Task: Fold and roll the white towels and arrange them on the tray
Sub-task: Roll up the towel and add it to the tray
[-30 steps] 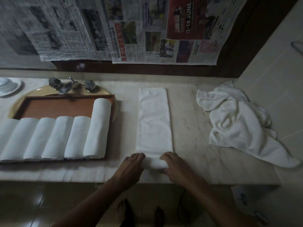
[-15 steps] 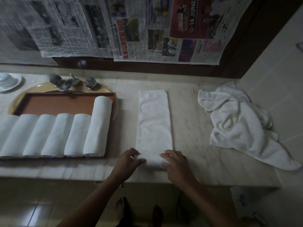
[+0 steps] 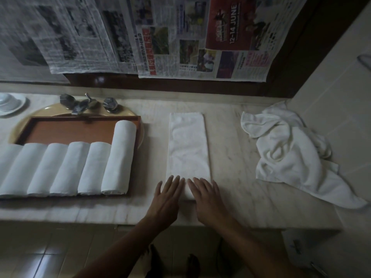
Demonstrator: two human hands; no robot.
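Both hands have uncurled: left hand (image 3: 167, 195) and right hand (image 3: 206, 195) now press flat, fingers straight, on the near end of the folded white towel (image 3: 188, 151), a long strip lying lengthwise away across the worktop (image 3: 236, 157), right of the tray (image 3: 66, 133).

The folded towel (image 3: 187, 149) lies lengthwise on the surface (image 3: 232, 141). To its left sits the tray (image 3: 80, 131), with a row of rolled towels (image 3: 118, 157) lying side by side in it. Behind and to the left of the folded towel stand the taps (image 3: 88, 104), and farther left a dish (image 3: 12, 103). To its right, well apart, lies a crumpled towel heap (image 3: 291, 155). Behind it, newspaper sheets (image 3: 180, 37) hang on the wall. On its near end rest the left hand (image 3: 166, 199) and the right hand (image 3: 206, 199), side by side.
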